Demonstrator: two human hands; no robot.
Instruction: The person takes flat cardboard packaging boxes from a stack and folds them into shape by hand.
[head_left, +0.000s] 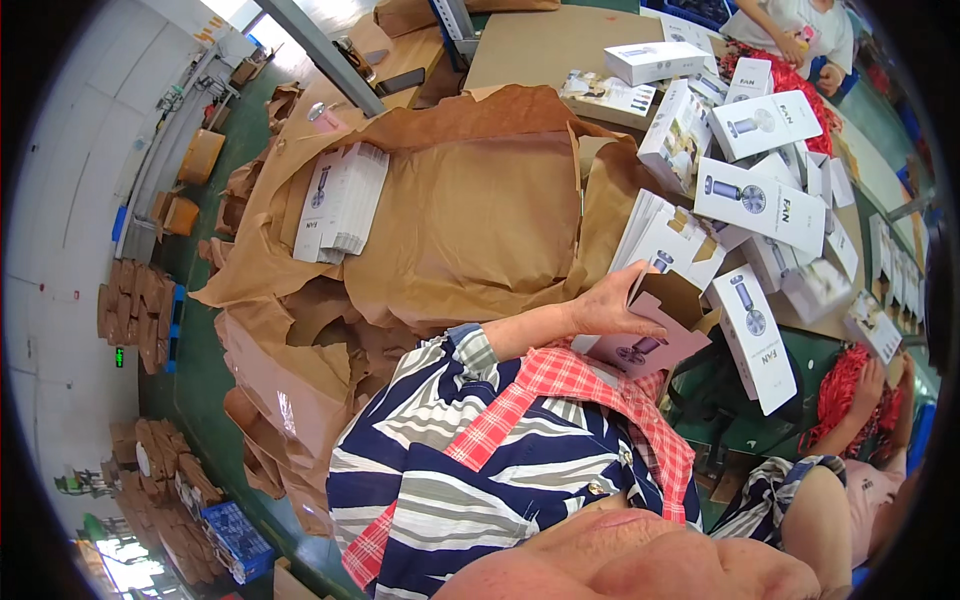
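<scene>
Gripping the pink carton (640, 352) in the left hand (600, 306), thumb across the front panel, rest of the fingers partly out of sight. Can't see the right hand, so can't tell open, closed or loaded; only getting a striped sleeve (762, 490) and bare arm at lower right.

Key relation: pink carton directly right of the left palm, in contact, just in front of the chest, close above the red plaid apron (560, 375). Open at the top, flaps spread, brown interior facing up and away from the body. Can't fix the long axis exactly: strongly foreshortened, looks steep, running down from the mouth toward the chest. Left arm clearly nearer, reaching in from the left.

Just beyond the fingers: a stack of white cartons (668, 240), leaning. Right of the pink carton, very near: a white fan box (755, 340), long axis slanting from upper left down to lower right. Farther up and right: a loose box pile (765, 198) at mixed angles. Well left, past brown kraft paper (470, 220): a second carton stack (342, 203). Far right: a co-worker's hands (868, 390) beside red shredded filler (840, 392).
</scene>
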